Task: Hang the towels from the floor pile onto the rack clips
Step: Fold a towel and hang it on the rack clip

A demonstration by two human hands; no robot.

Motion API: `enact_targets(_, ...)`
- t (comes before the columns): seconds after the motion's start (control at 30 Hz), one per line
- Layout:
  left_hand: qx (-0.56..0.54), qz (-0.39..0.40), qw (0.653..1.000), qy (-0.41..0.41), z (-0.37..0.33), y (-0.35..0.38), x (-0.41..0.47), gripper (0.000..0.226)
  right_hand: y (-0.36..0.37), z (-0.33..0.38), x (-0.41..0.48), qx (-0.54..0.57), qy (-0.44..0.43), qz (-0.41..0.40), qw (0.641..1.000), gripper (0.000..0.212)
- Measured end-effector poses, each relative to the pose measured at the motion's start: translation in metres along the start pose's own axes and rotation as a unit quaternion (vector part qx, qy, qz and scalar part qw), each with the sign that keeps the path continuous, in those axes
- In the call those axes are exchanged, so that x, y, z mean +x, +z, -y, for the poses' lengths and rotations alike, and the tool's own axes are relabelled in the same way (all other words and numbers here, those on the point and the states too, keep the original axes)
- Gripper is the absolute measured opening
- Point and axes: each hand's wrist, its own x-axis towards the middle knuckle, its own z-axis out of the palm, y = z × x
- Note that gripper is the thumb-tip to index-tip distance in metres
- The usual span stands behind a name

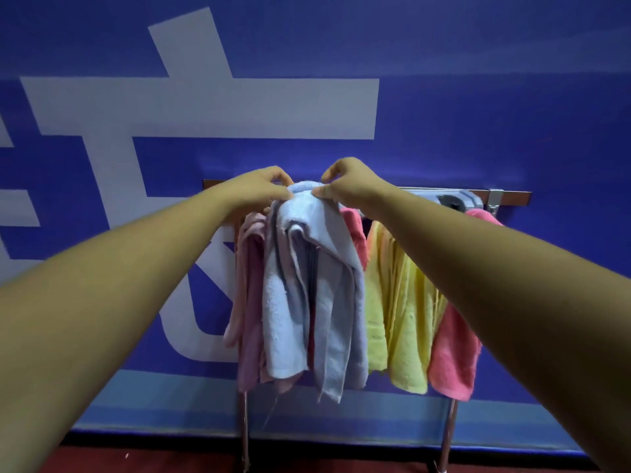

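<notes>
Pinched blue towel (307,302) atop rack (448,431) with left hand (259,189) and right hand (348,182); blue wall (478,97) behind rack, red floor (170,462) beneath.

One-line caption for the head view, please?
Left hand and right hand pinch a blue towel at the rack, beside a pink towel, yellow towel and coral towel.

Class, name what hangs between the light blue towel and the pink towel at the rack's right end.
Head view: a yellow towel, plus a strip of another pink towel right beside the light blue towel.
</notes>
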Motion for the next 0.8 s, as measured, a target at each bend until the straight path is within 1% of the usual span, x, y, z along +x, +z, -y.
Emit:
enact_targets(0.07,0.134,-0.006,0.991,0.026,0.006,0.000,0.008,0.024,0.009,-0.003,0.020,-0.022,-0.006,-0.008,1.000,0.023)
enact_targets(0.17,0.316,0.010,0.945,0.083,0.018,0.012,0.017,0.012,0.026,-0.016,0.036,-0.088,-0.010,-0.001,0.996,0.026)
enact_targets(0.2,0.356,0.018,0.930,0.088,0.022,0.017,0.019,0.006,0.031,-0.021,0.037,-0.104,-0.013,-0.001,0.995,0.024)
enact_targets(0.27,0.398,0.011,0.914,0.083,0.028,0.022,0.022,0.018,0.035,-0.030,0.039,-0.112,-0.018,-0.003,0.993,0.018)
enact_targets(0.3,0.395,0.002,0.915,0.079,0.029,0.024,0.023,0.019,0.034,-0.031,0.040,-0.113,-0.022,-0.004,0.993,0.015)
enact_targets(0.37,0.330,-0.042,0.940,0.075,0.028,0.024,0.027,0.005,0.032,-0.029,0.045,-0.089,-0.036,-0.021,0.995,0.009)
enact_targets(0.4,0.286,-0.077,0.953,0.068,0.028,0.026,0.029,0.011,0.033,-0.027,0.047,-0.074,-0.049,-0.039,0.995,0.009)
enact_targets(0.43,0.259,-0.104,0.958,0.062,0.028,0.028,0.031,0.016,0.035,-0.026,0.048,-0.071,-0.060,-0.054,0.994,0.009)
enact_targets(0.47,0.273,-0.113,0.954,0.057,0.029,0.031,0.033,0.017,0.038,-0.027,0.050,-0.087,-0.066,-0.060,0.992,0.009)
enact_targets(0.53,0.353,-0.110,0.928,0.056,0.033,0.039,0.033,0.016,0.048,-0.034,0.048,-0.173,-0.077,-0.058,0.980,0.011)
enact_targets(0.6,0.393,-0.127,0.907,0.085,0.039,0.044,0.029,0.020,0.052,-0.038,0.037,-0.284,-0.105,-0.094,0.948,0.017)
enact_targets(0.63,0.395,-0.143,0.901,0.109,0.042,0.045,0.025,0.022,0.053,-0.037,0.030,-0.301,-0.125,-0.122,0.937,0.020)
enact_targets(0.67,0.401,-0.168,0.890,0.138,0.046,0.045,0.020,0.025,0.052,-0.035,0.020,-0.288,-0.138,-0.139,0.937,0.020)
enact_targets(0.73,0.409,-0.215,0.863,0.203,0.053,0.047,0.013,0.029,0.053,-0.031,-0.004,-0.251,-0.137,-0.129,0.949,0.013)
enact_targets(0.77,0.392,-0.220,0.863,0.232,0.056,0.049,0.009,0.030,0.055,-0.031,-0.016,-0.233,-0.127,-0.111,0.958,0.014)
enact_targets(0.8,0.361,-0.208,0.872,0.256,0.058,0.051,0.006,0.032,0.060,-0.033,-0.029,-0.212,-0.111,-0.088,0.967,0.021)
